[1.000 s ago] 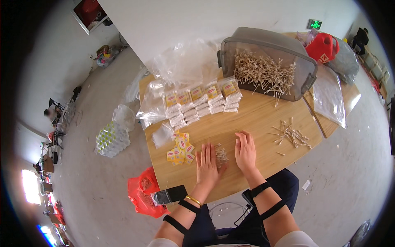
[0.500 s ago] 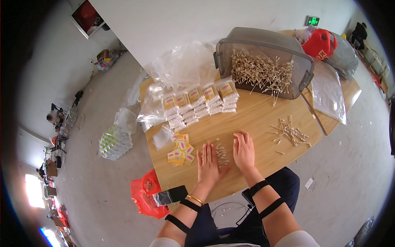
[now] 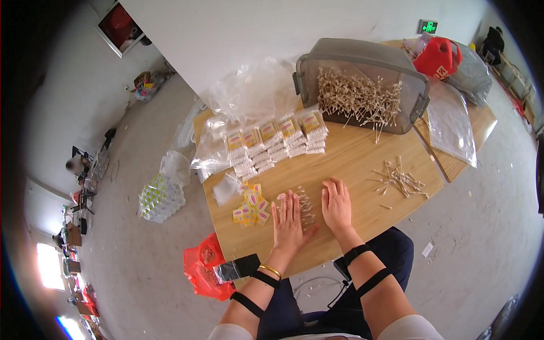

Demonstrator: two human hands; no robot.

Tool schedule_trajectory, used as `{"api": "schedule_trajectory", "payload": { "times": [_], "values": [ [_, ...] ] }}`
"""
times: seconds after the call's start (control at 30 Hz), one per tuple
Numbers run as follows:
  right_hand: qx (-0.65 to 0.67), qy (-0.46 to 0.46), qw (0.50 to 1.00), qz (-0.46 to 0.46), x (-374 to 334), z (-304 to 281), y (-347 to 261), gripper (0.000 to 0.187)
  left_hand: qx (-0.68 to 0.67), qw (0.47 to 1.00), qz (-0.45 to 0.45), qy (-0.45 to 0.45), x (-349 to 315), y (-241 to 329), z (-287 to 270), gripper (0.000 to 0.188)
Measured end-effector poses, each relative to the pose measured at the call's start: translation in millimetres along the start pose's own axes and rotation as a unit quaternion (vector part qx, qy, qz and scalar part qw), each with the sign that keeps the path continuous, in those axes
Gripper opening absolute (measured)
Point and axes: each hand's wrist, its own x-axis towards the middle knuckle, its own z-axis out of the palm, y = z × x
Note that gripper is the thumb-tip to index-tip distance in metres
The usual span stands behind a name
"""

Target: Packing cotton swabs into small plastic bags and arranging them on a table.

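Both my hands lie flat on the wooden table [image 3: 362, 170], flanking a small pile of cotton swabs.

From the left: loose yellow packets [image 3: 249, 207] sit just beside my left hand [image 3: 288, 221], fingers spread wide and flat, gripping nothing. The swab pile [image 3: 306, 208] lies between the hands, touching the left palm's edge. My right hand [image 3: 337, 203] rests palm down, fingers together, holding nothing. Farther right, scattered sticks [image 3: 399, 180] lie well apart.

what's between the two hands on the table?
In the head view, a small bundle of cotton swabs lies on the wooden table between the left hand and the right hand, both flat, palms down.
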Motion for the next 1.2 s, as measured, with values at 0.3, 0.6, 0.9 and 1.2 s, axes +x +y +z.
{"api": "schedule_trajectory", "payload": {
  "times": [0.3,0.6,0.9,1.2],
  "values": [
    [0.009,-0.002,1.0,0.008,1,-1,2,0.02,-0.098,0.992,0.038,-0.07,-40,20,-13,0.106],
    [0.011,0.004,1.0,0.0,3,-1,-1,0.02,-0.046,0.996,0.041,-0.063,-18,8,-9,0.105],
    [0.034,-0.004,0.999,0.01,1,-1,-4,0.02,-0.007,0.997,0.074,-0.008,31,-25,-15,0.097],
    [0.041,-0.004,0.999,0.015,1,0,4,0.02,-0.052,0.998,0.023,-0.027,4,2,-14,0.097]
  ]
}}
